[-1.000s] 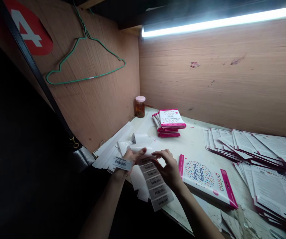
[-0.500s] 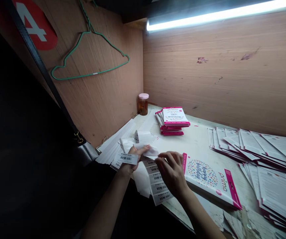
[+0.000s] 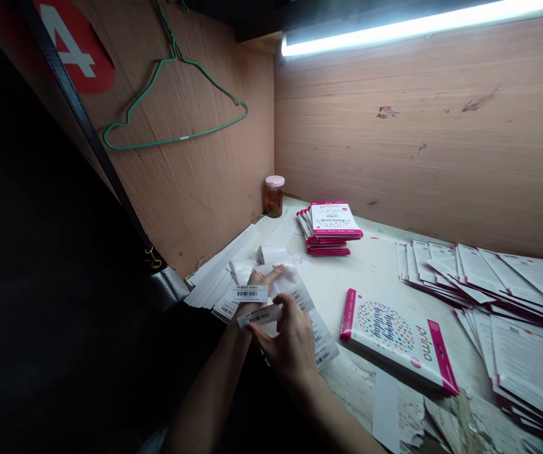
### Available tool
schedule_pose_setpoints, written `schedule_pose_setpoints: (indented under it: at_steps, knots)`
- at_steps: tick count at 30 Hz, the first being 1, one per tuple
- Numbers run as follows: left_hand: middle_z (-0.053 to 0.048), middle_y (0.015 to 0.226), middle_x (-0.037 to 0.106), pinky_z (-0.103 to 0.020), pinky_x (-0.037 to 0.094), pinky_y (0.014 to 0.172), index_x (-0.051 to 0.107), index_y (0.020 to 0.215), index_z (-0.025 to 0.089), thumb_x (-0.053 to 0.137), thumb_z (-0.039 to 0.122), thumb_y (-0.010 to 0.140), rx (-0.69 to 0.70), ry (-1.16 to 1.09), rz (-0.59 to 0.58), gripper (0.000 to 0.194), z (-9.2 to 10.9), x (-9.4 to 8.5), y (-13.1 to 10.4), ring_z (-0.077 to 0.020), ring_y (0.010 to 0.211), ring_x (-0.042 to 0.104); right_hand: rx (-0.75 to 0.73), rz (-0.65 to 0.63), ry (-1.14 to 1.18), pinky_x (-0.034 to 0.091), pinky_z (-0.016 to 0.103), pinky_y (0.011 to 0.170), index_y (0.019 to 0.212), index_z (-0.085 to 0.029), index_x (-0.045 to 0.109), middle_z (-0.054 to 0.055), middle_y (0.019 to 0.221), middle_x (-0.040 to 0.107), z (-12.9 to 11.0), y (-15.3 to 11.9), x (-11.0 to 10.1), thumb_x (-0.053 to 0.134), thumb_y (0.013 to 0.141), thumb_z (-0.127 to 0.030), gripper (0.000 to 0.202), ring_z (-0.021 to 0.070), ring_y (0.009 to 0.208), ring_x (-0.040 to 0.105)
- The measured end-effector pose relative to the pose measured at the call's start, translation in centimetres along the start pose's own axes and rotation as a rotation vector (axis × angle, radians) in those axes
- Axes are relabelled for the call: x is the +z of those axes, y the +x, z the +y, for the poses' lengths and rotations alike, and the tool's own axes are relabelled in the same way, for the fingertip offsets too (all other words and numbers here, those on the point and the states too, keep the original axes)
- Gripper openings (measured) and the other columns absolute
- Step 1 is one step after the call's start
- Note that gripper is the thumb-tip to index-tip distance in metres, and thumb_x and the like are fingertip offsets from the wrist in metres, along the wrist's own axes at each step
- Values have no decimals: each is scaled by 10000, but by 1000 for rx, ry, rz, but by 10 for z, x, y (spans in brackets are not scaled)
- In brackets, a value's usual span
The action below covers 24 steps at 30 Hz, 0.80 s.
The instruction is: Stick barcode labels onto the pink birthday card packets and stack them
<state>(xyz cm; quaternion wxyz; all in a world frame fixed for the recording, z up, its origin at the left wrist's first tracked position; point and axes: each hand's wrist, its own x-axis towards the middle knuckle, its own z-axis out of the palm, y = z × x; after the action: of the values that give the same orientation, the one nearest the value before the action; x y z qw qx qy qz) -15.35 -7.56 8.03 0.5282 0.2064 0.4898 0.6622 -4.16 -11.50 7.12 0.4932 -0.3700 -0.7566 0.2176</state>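
Note:
My left hand (image 3: 258,281) grips a sheet of barcode labels (image 3: 322,343), which hangs down to the right behind my right hand. One barcode label (image 3: 247,293) lies across the back of my left hand. Between the thumb and forefinger of my right hand (image 3: 292,337) is a second barcode label (image 3: 259,316), held just below the first one, over my left wrist. To the right, a white and pink "happy birthday" packet (image 3: 385,331) lies face up on the table, touched by neither hand.
A stack of packets (image 3: 335,221) stands at the back near a lidded jar (image 3: 274,197). Overlapping packets (image 3: 526,359) cover the right side. Paper strips (image 3: 224,265) lie along the left wall, below a green hanger (image 3: 181,138).
My right hand has moved left and down from the label sheet, and now has a single label at my left wrist. The sheet has swung a little to the right.

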Motion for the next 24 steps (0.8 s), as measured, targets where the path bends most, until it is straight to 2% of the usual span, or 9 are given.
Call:
schedule_pose_setpoints:
  at_steps: [2, 4, 6, 8, 10, 12, 15, 19, 24]
  knots:
    - [-17, 721, 661, -334, 513, 818, 675, 953, 205, 801, 328, 706, 18, 1, -3, 304, 4, 2, 0, -262, 901, 668, -81, 70, -71, 461, 400, 736, 1225, -182, 471, 90, 938, 582, 12, 3, -15, 677, 813, -445, 530, 254, 846, 559]
    - [-40, 739, 688, -361, 519, 817, 684, 949, 192, 820, 324, 682, 12, 0, -20, 328, 8, 4, 0, -297, 922, 669, -124, 107, -144, 442, 450, 800, 1229, -199, 490, 125, 1039, 566, 27, 12, -33, 626, 862, -368, 427, 282, 943, 539]
    - [-63, 746, 708, -388, 528, 810, 694, 939, 166, 838, 325, 657, -18, -1, -42, 355, 11, 5, 1, -328, 924, 672, -152, 23, -179, 419, 462, 824, 1159, -226, 540, 110, 1046, 592, 44, 25, -47, 593, 883, -295, 289, 280, 956, 539]
    - [-77, 763, 723, -401, 536, 804, 698, 946, 149, 850, 328, 640, -23, -23, -73, 386, 11, 6, 2, -338, 920, 678, -165, -117, -137, 412, 429, 809, 1094, -241, 574, 67, 956, 638, 58, 37, -54, 588, 886, -254, 208, 251, 891, 567]
    - [-81, 829, 737, -397, 542, 802, 692, 992, 158, 848, 343, 644, -11, -72, -130, 424, 9, 5, 2, -325, 924, 684, -152, -169, -70, 408, 389, 785, 1055, -242, 600, 30, 852, 655, 66, 44, -56, 597, 887, -241, 168, 221, 825, 587]
    - [-77, 901, 742, -378, 546, 787, 684, 1025, 174, 841, 348, 655, -12, -97, -190, 438, 4, 4, 2, -302, 909, 691, -137, -135, -33, 397, 367, 773, 1032, -241, 624, 10, 804, 657, 69, 46, -55, 613, 884, -245, 149, 205, 794, 592]
    - [-86, 910, 740, -343, 538, 745, 701, 939, 155, 822, 321, 680, -18, -42, -235, 330, -2, 5, -1, -279, 852, 698, -200, -84, -41, 375, 361, 772, 1017, -238, 650, 1, 781, 659, 65, 44, -55, 635, 882, -246, 135, 192, 772, 574]
    - [-68, 842, 734, -312, 514, 700, 707, 828, 174, 795, 306, 709, 24, 25, -192, 198, -2, 9, -7, -251, 780, 687, -295, 15, -154, 351, 375, 780, 960, -241, 680, 14, 790, 641, 61, 41, -56, 620, 898, -230, 86, 193, 777, 535]
    - [-51, 864, 736, -322, 521, 711, 707, 930, 193, 800, 321, 704, 8, 22, -145, 276, 1, 12, -7, -252, 797, 684, -384, 91, -252, 330, 400, 803, 869, -252, 663, 25, 860, 627, 53, 35, -61, 601, 885, -145, 125, 209, 839, 529]
